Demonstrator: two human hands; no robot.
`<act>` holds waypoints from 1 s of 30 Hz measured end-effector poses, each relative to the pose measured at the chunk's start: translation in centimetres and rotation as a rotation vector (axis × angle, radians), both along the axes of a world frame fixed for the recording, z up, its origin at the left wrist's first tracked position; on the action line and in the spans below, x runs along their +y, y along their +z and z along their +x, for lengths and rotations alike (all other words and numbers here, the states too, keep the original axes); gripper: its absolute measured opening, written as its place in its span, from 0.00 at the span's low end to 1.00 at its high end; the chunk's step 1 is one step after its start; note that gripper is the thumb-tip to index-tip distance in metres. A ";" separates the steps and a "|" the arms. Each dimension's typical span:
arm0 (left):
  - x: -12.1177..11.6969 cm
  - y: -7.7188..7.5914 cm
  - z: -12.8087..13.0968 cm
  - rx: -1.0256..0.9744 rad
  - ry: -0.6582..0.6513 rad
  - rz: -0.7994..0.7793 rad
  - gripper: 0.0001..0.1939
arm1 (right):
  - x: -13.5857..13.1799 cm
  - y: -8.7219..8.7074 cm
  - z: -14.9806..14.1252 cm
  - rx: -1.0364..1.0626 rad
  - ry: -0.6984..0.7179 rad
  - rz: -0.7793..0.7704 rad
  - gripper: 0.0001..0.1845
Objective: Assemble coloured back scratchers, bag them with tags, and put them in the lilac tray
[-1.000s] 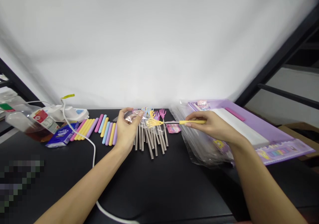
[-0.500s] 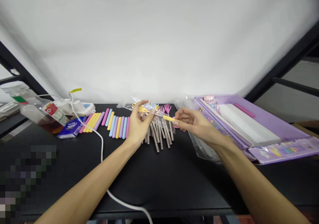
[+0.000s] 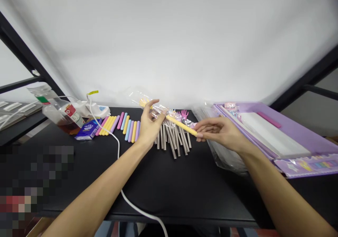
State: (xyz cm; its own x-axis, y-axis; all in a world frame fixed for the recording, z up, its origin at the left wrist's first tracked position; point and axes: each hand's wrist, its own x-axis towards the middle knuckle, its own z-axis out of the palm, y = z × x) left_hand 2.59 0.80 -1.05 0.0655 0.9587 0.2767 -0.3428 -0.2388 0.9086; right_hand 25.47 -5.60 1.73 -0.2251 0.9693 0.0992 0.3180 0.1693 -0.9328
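A yellow back scratcher (image 3: 182, 125) with a hand-shaped head lies slantwise between my hands, its head inside a clear plastic bag (image 3: 135, 94). My left hand (image 3: 150, 124) pinches the bag around the scratcher's shaft. At the handle's lower end, the fingertips of my right hand (image 3: 215, 133) grip the yellow grip. Behind and below them is a pile of metal rods (image 3: 173, 143), some with small coloured hand-shaped heads such as a pink one (image 3: 185, 114). Left of the pile, several pastel handles (image 3: 129, 130) lie in a row.
At the right stands a purple open box (image 3: 298, 128) with clear plastic bags (image 3: 224, 158) beside it. A white cable (image 3: 118, 149) crosses the black table (image 3: 195, 191). Leftward are a tilted bottle (image 3: 62, 112), a blue tissue pack (image 3: 88, 128) and a power strip (image 3: 104, 110).
The yellow back scratcher has gone leftward, head first, into the clear bag held by my left hand. My right hand has moved along to the handle's end. The view has shifted left.
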 end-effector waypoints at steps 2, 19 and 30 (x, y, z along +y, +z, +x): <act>-0.5 -0.1 0.3 0.058 -0.031 0.001 0.28 | 0.2 -0.6 -0.9 -0.045 -0.097 0.125 0.19; -1.0 -0.3 0.2 0.161 -0.205 0.083 0.25 | 0.6 -2.9 -3.4 -0.026 -0.140 0.268 0.23; -1.1 0.3 -0.1 0.153 -0.296 0.094 0.28 | 0.6 -2.6 -2.7 -0.229 -0.149 0.478 0.21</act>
